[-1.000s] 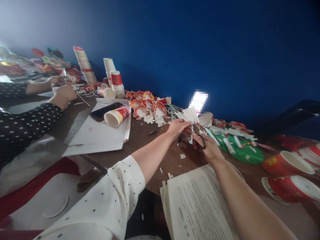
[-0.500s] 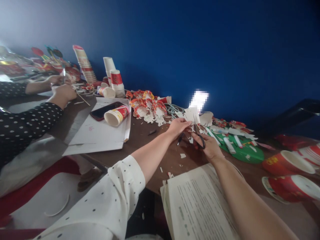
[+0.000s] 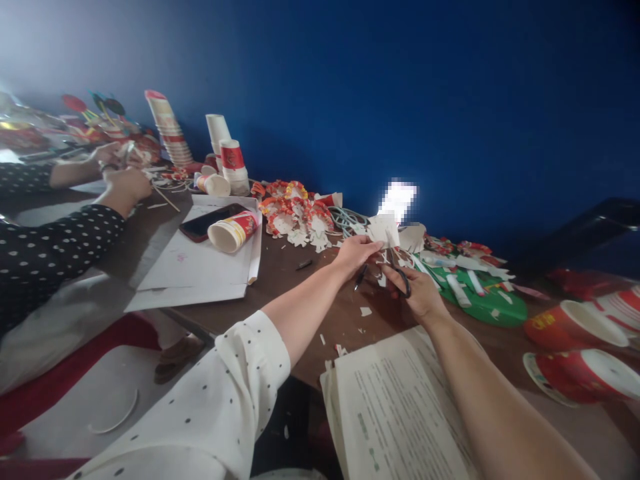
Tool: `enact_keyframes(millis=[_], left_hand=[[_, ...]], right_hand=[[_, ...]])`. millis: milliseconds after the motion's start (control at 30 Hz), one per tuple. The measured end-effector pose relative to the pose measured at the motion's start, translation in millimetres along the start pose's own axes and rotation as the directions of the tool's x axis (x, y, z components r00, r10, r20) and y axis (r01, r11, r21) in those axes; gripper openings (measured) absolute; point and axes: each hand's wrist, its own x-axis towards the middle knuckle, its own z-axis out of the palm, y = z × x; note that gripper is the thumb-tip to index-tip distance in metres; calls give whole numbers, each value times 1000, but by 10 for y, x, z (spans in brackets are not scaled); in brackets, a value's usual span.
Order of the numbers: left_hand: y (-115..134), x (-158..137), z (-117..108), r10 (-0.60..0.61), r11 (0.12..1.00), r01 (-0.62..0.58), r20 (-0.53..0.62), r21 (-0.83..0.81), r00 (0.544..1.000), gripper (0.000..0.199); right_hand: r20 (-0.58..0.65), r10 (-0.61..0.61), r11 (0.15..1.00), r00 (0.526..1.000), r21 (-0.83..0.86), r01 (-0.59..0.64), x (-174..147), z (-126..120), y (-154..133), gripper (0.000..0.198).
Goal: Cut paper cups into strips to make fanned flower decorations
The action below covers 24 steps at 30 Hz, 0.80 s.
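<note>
the left hand (image 3: pixel 356 253) pinches a white paper cutout (image 3: pixel 384 231) above the brown table (image 3: pixel 280 280), its fringed edge up. the right hand (image 3: pixel 419 293) grips black scissors (image 3: pixel 400 275), fingers through the loops, blades pointing up-left into the paper

Your right hand (image 3: pixel 420 293) covers most of the scissors (image 3: pixel 403 280); blades too small to tell whether they're apart. Pixelated patch (image 3: pixel 399 199) at 12 o'clock of the paper cutout (image 3: pixel 384 231) hides what's behind it. Printed sheets (image 3: pixel 395 413) run off the bottom edge, text unreadable. Red bowls (image 3: pixel 575 327) at 3 o'clock are clipped by the right edge. Co-worker's hands (image 3: pixel 120 175) at 10 o'clock: what they hold is blurred.
</note>
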Motion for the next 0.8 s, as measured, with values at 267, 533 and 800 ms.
enact_keyframes(millis=[267,533,800], left_hand=[[9,0,-1,-7,1000,7,1,13,1000,25],[-2,-19,32,-30,990,34,34,-134,999,24],[-83,40,36,-11,991,19,60,-136,998,22]], right_hand=[[1,-10,999,1000,35,10,35,10,73,51],[0,-59,998,998,-23,59,6,20,16,53],[41,-16,998,999,69,13,12,34,54,51]])
